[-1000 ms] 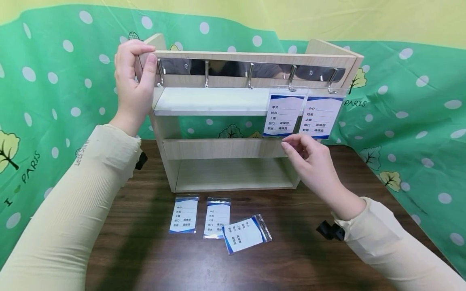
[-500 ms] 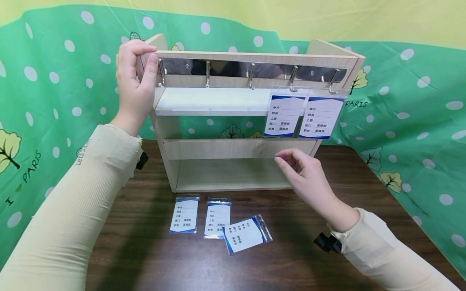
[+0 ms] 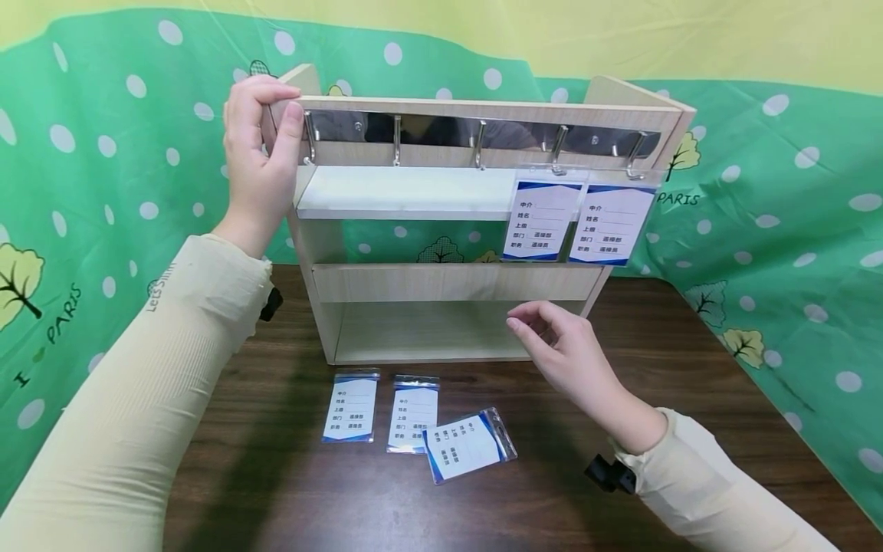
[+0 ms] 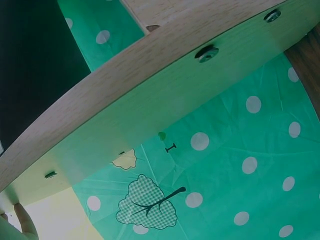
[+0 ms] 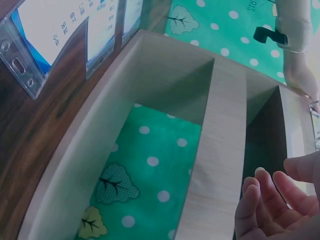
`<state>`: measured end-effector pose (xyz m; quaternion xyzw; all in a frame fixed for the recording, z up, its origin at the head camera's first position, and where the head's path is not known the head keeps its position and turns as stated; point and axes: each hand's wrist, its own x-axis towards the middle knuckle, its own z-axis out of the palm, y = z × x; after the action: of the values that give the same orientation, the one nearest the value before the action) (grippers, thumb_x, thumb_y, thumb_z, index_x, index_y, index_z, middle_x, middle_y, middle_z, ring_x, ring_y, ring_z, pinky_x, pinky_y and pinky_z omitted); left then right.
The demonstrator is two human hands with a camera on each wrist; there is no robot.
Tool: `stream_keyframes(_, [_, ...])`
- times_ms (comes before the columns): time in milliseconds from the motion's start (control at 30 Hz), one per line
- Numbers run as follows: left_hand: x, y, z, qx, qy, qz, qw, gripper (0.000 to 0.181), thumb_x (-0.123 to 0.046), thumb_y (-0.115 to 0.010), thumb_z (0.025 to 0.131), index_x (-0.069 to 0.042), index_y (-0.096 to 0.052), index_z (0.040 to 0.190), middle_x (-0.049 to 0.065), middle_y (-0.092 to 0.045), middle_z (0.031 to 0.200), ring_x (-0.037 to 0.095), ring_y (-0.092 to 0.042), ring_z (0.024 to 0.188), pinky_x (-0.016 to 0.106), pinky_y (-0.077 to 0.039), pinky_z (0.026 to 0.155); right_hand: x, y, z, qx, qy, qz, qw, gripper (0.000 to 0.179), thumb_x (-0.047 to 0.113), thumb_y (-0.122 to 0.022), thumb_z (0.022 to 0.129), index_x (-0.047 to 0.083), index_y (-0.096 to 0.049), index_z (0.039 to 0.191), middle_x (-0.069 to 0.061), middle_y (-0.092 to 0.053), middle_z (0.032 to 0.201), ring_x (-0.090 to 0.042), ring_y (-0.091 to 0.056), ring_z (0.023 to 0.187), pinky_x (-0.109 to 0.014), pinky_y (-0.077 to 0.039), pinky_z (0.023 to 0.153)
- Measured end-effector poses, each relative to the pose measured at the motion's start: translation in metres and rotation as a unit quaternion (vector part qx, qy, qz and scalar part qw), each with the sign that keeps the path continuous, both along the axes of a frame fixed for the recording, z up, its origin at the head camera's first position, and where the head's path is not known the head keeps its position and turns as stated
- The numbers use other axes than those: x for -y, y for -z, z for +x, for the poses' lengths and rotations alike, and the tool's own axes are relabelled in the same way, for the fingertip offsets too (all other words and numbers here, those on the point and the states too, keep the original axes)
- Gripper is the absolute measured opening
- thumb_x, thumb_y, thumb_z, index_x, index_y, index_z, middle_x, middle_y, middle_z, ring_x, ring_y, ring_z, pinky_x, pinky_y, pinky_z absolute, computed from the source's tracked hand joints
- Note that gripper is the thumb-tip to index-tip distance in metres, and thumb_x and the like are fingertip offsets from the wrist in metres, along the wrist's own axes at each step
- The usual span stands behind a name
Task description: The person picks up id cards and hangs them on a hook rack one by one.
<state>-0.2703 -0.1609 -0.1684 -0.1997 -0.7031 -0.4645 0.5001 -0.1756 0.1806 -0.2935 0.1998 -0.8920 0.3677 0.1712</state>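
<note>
My left hand (image 3: 260, 161) grips the upper left corner of a light wooden shelf (image 3: 451, 284), thumb on the front board and fingers over the side. My right hand (image 3: 566, 349), fingers loosely bent and holding nothing, is in front of the shelf's lower right part. Two clear badge holders with white and blue cards, one badge (image 3: 543, 221) and another badge (image 3: 612, 225), hang from the two rightmost hooks of a metal hook rail (image 3: 441, 132). On the table lie a left badge (image 3: 349, 406), a middle badge (image 3: 412, 414) and a turned badge (image 3: 469, 446) that overlaps the middle one.
The shelf stands on a dark wooden table (image 3: 552, 498). Bare metal hooks (image 3: 397, 142) are on the rail's left and middle. A green dotted curtain (image 3: 759, 230) surrounds the table at the back and sides.
My right hand has moved down and slightly left, away from the hanging badges toward those on the table. My left hand keeps its grip on the shelf corner.
</note>
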Motion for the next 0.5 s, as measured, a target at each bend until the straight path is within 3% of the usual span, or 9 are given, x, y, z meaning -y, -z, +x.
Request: stream_keyframes(500, [0.001, 0.001, -0.001, -0.004, 0.001, 0.002, 1.0000, 0.023, -0.009, -0.053, 0.097, 0.009, -0.060, 0.110, -0.023, -0.048, 0.107, -0.004, -0.042, 0.113, 0.021, -0.029, 0.107, 0.006, 0.020, -0.001, 0.023, -0.028, 0.011, 0.9993, 0.012, 0.013, -0.065, 0.095, 0.008, -0.070, 0.105, -0.003, -0.072, 0.094, -0.014, -0.057, 0.076, -0.025, -0.051, 0.068])
